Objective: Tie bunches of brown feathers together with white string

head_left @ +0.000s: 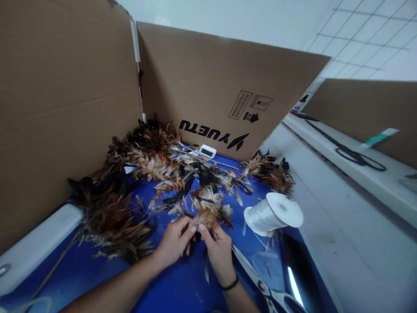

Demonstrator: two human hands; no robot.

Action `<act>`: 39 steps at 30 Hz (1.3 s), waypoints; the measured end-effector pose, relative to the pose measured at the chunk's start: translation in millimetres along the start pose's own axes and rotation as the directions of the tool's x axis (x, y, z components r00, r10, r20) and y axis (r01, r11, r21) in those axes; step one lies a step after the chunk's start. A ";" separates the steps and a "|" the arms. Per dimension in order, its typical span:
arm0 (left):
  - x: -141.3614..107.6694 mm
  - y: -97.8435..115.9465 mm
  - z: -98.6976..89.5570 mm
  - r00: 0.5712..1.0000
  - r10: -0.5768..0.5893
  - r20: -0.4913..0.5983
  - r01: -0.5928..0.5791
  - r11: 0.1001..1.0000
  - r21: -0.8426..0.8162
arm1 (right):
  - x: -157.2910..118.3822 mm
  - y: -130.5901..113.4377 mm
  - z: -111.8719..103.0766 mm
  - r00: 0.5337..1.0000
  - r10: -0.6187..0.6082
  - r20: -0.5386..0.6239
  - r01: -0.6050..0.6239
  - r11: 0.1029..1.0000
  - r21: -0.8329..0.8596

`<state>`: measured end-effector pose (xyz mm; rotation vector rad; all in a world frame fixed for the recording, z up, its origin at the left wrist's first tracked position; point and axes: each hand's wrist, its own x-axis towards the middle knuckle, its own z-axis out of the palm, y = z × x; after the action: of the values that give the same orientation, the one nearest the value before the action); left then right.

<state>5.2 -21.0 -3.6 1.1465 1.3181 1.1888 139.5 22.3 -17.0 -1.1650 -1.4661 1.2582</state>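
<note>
My left hand and my right hand meet at the near middle of the blue table. Both have thumb and fingers pinched on a small bunch of tan feathers. The quill ends are hidden by my fingers. Loose brown, tan and black feathers lie just beyond my hands. To the right of my right hand rest scissors, their blades partly apart. A white spool of clear ribbon lies on its side farther right, with a strand trailing from it.
Tall cardboard panels wall off the left and back. A big feather bundle lies at left, beside a white bar. A small white digital display stands at the back. A dark glossy phone-like slab lies at the right edge.
</note>
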 end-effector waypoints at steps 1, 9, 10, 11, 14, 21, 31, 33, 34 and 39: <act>0.5 -0.6 -0.2 1.000 0.014 -0.004 -0.014 1.000 0.015 | 0.3 -1.6 0.1 1.000 0.002 -0.015 -0.002 1.000 0.000; 2.7 -3.0 -0.2 0.999 -0.010 -0.036 0.011 1.000 0.025 | 2.9 -4.0 0.5 0.998 0.020 -0.052 -0.019 1.000 0.005; 2.8 -2.2 -0.2 0.999 -0.020 -0.033 0.021 1.000 0.021 | 2.9 -2.4 0.0 0.998 0.019 -0.052 -0.019 1.000 0.007; 2.8 -1.2 -0.2 0.999 -0.034 -0.030 0.034 0.999 0.016 | 3.0 -0.7 -0.5 0.998 0.019 -0.053 -0.019 1.000 0.011; 2.9 1.1 -0.5 0.997 -0.076 -0.029 0.077 0.997 0.001 | 3.0 3.1 -2.3 0.998 0.025 -0.058 -0.023 0.999 0.030; 4.3 1.4 -2.3 0.997 -0.083 -0.010 0.082 0.996 -0.032 | 3.1 -4.3 -3.4 0.999 0.003 0.037 -0.009 0.986 0.166; 5.2 -2.7 -1.7 0.999 0.031 0.010 -0.030 0.998 -0.063 | 2.5 -5.2 -0.9 1.000 0.003 0.003 -0.003 0.998 0.069; 6.1 -4.6 -0.7 1.000 0.022 -0.012 -0.023 0.996 -0.086 | 4.1 -3.1 -1.1 1.000 -0.003 -0.008 0.003 0.998 0.070; 6.7 -5.4 -0.2 1.000 0.012 -0.021 -0.014 0.995 -0.099 | 5.1 -1.6 -1.2 1.000 -0.002 -0.014 0.003 0.997 0.080; 7.9 -3.1 1.8 0.994 0.003 -0.113 -0.023 0.984 -0.179 | 9.5 3.2 -0.3 0.999 0.020 -0.040 -0.013 0.985 0.173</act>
<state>6.3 -13.3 -7.4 0.9710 1.2592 1.3694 138.4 31.9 -19.9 -1.0828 -1.2918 1.3365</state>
